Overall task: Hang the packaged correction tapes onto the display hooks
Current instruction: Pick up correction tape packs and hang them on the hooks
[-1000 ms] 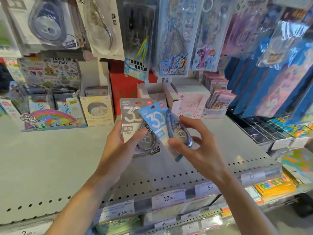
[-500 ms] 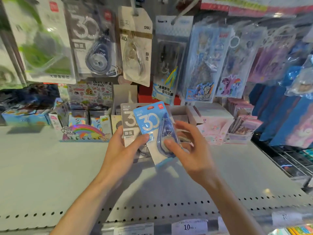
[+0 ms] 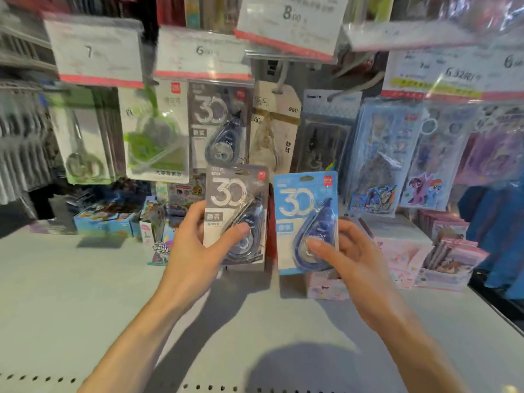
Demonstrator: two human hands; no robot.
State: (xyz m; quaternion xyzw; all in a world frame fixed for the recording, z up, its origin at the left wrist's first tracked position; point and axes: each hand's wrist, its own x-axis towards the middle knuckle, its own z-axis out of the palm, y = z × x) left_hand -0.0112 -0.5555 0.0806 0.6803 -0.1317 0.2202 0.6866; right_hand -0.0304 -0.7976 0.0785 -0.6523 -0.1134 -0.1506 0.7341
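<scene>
My left hand (image 3: 195, 251) grips a grey packaged correction tape (image 3: 235, 194) marked 30, held upright in front of the shelf. My right hand (image 3: 351, 262) grips a light blue packaged correction tape (image 3: 297, 199) marked 30, upright and just to the right of the grey one. Directly above the grey pack, an identical grey correction tape pack (image 3: 219, 123) hangs on a display hook. A beige correction tape pack (image 3: 273, 129) hangs on the hook to its right. The hooks themselves are mostly hidden behind price tags (image 3: 202, 52).
Packs of scissors (image 3: 82, 137) and green refills (image 3: 154, 137) hang at the left, cartoon stationery packs (image 3: 382, 160) at the right. Small boxes (image 3: 105, 222) stand at the back of the grey shelf (image 3: 71, 293), pink boxes (image 3: 402, 259) at the right.
The two packs, overlapping before, are now held apart side by side and raised. The view has tilted up, bringing the price tags and hanging packs into sight.
</scene>
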